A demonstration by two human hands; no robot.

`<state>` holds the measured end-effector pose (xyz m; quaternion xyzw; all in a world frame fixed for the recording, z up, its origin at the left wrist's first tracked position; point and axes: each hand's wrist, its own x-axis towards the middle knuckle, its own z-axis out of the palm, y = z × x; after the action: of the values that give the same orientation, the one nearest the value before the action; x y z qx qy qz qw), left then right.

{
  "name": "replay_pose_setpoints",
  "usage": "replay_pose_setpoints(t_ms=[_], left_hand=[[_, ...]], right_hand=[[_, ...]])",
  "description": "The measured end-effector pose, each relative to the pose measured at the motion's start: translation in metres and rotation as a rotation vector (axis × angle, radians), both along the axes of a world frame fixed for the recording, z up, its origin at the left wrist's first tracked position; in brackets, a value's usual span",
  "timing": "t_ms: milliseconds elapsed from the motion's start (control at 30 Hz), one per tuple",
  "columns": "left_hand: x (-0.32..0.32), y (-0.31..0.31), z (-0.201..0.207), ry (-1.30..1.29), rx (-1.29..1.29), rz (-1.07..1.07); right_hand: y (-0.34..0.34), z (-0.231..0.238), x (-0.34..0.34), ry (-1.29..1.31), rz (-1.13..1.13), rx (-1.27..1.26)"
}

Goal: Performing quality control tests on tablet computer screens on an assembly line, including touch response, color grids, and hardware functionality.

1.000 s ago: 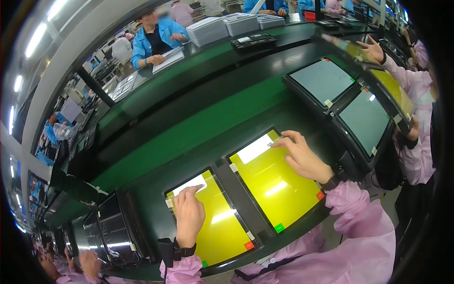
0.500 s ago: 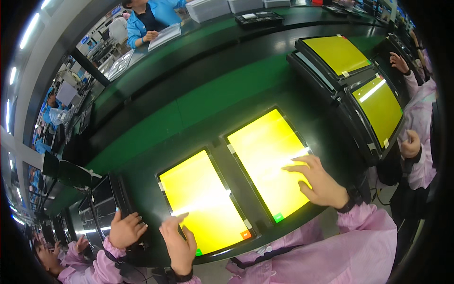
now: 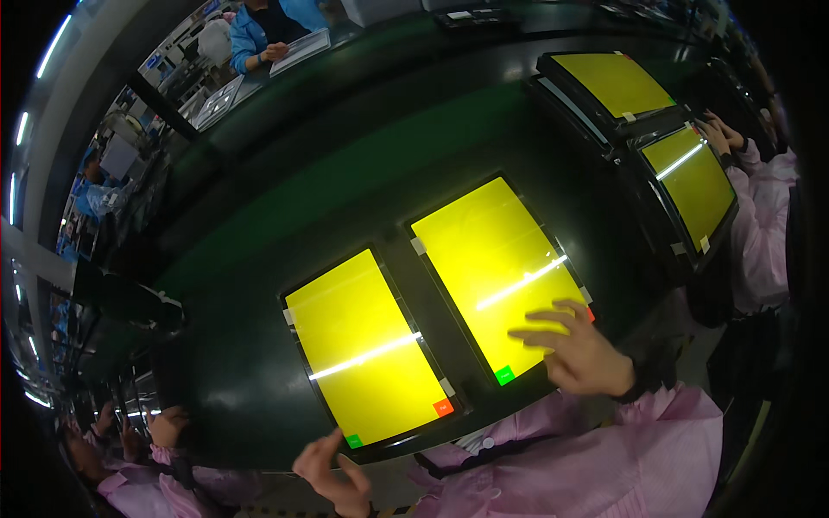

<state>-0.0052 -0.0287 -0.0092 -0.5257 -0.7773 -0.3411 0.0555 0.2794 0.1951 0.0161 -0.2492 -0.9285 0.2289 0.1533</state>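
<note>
— Location?
— Two rectangular, glossy yellow, black-framed screens on the dark bench.
— Hands?
— Left hand by the left screen, right hand over the other; fingers apart, contact unclear.
— Handling?
— Probably stiff, slick, fragile; hold opposite edges.

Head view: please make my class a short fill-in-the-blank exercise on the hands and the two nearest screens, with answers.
The left screen and right screen both glow ____.
Of these two, the right hand overlaps the ____ one in the picture.
The square nearest the left hand is coloured ____.

Answers: yellow; right; green.
</note>
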Motion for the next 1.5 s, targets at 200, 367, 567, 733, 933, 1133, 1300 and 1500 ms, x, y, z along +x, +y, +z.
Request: replay_pose_setpoints(t_ms=[200,367,567,733,933,1133,1300,1500], left_hand=[[-0.045,0.074,0.017,-0.049,-0.099,-0.094],[-0.063,0.097,0.01,0.019,-0.175,-0.066],[-0.068,0.105,0.006,-0.044,-0.171,-0.076],[-0.065,0.068,0.021,-0.56,-0.13,-0.026],[-0.055,0.028,0.005,-0.448,-0.375,-0.098],[-0.055,0.055,0.027,-0.478,-0.096,-0.113],[-0.063,0.095,0.013,-0.087,-0.059,-0.063],[-0.063,0.115,0.012,0.024,-0.148,-0.099]], right_hand=[[0.067,0.003,-0.026,0.178,-0.229,-0.031],[0.086,-0.002,-0.037,0.14,-0.207,-0.004],[0.093,-0.002,-0.043,0.073,-0.26,-0.034],[0.094,-0.004,-0.039,0.147,-0.295,-0.024],[0.091,-0.001,-0.037,0.245,-0.331,-0.133],[0.096,-0.001,-0.047,0.199,-0.271,-0.05],[0.091,0.002,-0.054,0.138,-0.273,-0.058],[0.091,0.004,-0.053,0.134,-0.262,-0.013]])
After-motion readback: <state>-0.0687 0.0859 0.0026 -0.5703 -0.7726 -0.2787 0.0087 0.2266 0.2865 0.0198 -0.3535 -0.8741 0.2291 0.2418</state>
